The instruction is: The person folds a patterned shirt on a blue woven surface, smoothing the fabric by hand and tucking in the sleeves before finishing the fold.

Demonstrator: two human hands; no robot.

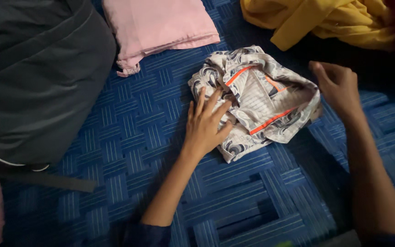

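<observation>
A dark grey fabric bag (33,77) lies at 9 o'clock, a folded pale pink cloth (161,25) at 11 o'clock. The left hand (205,126) presses flat, fingers spread, pinning the crumpled white patterned garment with orange trim (261,100) at centre on the blue woven mat (129,132). The right hand (339,87) hovers open just beside its 3 o'clock edge. A yellow cloth heap (325,20) sits at 1 o'clock.

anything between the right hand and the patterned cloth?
Nothing visible. The right hand hovers beside the right edge of the patterned cloth, with only bare blue mat near it. The left hand already lies flat on the cloth's left side. The yellow garment lies further back, apart.
</observation>
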